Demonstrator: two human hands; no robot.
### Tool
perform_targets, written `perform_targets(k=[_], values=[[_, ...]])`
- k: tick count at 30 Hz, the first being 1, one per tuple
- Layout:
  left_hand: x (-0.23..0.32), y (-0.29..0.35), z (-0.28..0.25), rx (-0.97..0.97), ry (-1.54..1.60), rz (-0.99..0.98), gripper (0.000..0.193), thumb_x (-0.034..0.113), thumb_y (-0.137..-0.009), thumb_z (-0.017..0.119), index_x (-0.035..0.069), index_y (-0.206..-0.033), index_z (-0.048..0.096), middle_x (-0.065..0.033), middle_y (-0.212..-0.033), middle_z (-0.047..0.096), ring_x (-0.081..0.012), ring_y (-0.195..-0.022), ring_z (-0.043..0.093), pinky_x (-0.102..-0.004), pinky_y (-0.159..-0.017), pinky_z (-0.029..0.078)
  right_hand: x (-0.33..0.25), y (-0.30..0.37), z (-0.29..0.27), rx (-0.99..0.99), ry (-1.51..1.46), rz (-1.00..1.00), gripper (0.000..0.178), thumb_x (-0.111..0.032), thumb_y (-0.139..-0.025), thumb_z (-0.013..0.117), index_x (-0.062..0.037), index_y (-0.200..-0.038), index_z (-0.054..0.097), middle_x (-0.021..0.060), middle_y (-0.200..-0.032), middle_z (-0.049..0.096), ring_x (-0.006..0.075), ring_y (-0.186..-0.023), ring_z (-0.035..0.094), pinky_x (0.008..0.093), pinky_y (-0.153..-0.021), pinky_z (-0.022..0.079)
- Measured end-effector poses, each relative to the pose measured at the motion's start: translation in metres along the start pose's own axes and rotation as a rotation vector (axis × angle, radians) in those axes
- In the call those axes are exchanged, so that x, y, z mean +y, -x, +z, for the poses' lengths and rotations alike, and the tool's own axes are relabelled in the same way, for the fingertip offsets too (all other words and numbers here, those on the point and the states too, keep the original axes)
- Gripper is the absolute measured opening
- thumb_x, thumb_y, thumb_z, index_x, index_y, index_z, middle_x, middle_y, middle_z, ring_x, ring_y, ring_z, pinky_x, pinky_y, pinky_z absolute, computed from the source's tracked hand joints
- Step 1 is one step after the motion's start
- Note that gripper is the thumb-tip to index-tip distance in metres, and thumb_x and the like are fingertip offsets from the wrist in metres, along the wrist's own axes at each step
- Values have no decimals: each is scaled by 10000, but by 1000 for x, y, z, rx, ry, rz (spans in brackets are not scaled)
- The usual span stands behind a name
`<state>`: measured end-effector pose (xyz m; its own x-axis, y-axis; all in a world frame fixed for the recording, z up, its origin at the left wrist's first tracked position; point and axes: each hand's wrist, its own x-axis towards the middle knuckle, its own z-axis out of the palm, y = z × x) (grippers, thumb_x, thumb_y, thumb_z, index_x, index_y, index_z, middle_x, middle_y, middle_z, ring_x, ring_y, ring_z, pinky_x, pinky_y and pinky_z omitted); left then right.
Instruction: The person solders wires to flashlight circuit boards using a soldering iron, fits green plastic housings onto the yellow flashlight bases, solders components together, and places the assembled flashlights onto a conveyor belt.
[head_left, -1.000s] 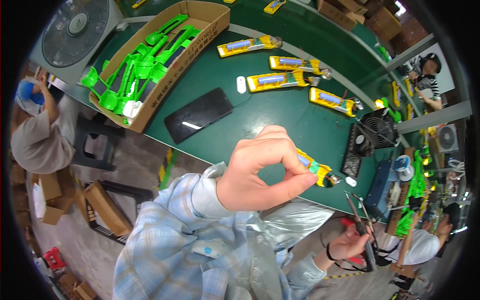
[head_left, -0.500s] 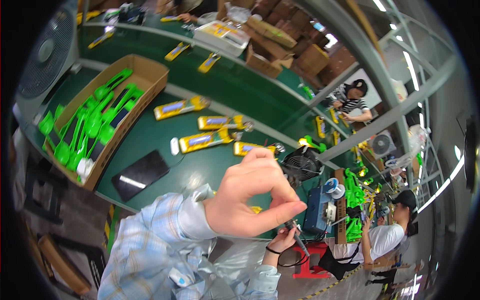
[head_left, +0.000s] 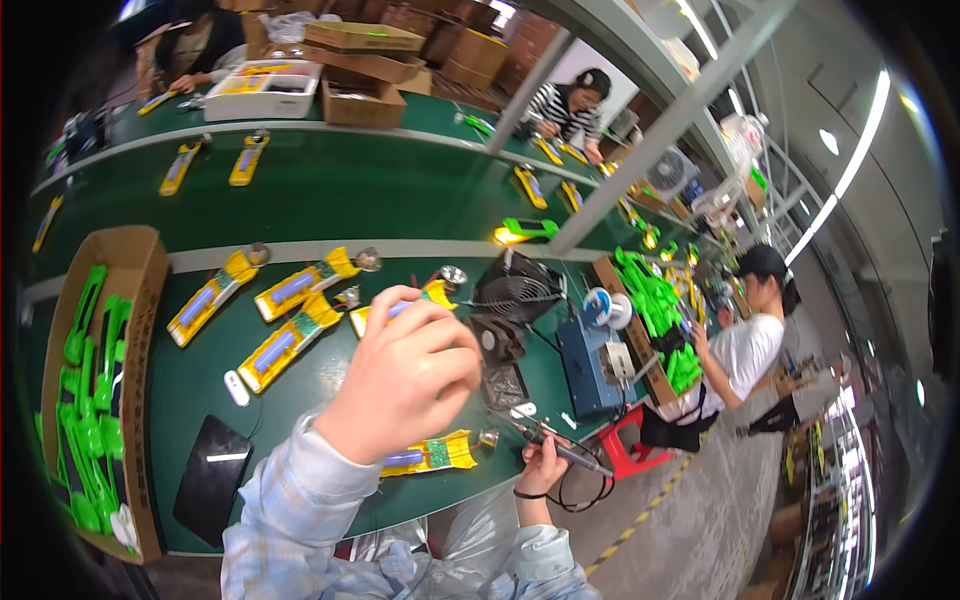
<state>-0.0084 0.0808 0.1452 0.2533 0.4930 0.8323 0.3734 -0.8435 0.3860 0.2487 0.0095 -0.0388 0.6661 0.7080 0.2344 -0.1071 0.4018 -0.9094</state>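
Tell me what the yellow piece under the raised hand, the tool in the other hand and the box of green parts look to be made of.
Yellow piece: probably moulded plastic, glossy, with a green circuit board showing inside.
Pen-shaped tool in the right hand: dark body, likely plastic; shiny tip, likely metal; a cord trails off.
Box of green parts: corrugated cardboard, matte brown with raw edges; the parts look like glossy plastic.

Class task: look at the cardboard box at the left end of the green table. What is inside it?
The cardboard box holds many bright green plastic parts, piled lengthwise, with a small white piece near its lower end. Whatever lies beneath the pile is covered.
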Motion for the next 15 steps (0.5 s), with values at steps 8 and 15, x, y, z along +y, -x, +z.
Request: perform_targets(k=[8,15], values=[[-1,3,2,-121,28,-67,94,3,-524,536,90,-533,503,-1,-571,528,-169,-589,514,-350,-775,345,2,3,1,-10,13,3,196,-158,-806,520,11,-894,471,82,-635,494,112,-486,432,205,-447,358],[7,7,22,20,396,-146,76,111,-691,569,77,-635,608,-5,-594,585,-126,-552,528,-323,-754,341,1,4,-4,-15,91,-11,176,-168,-815,493,-16,-903,485,58,-646,504,86,-488,446,184,-425,335]])
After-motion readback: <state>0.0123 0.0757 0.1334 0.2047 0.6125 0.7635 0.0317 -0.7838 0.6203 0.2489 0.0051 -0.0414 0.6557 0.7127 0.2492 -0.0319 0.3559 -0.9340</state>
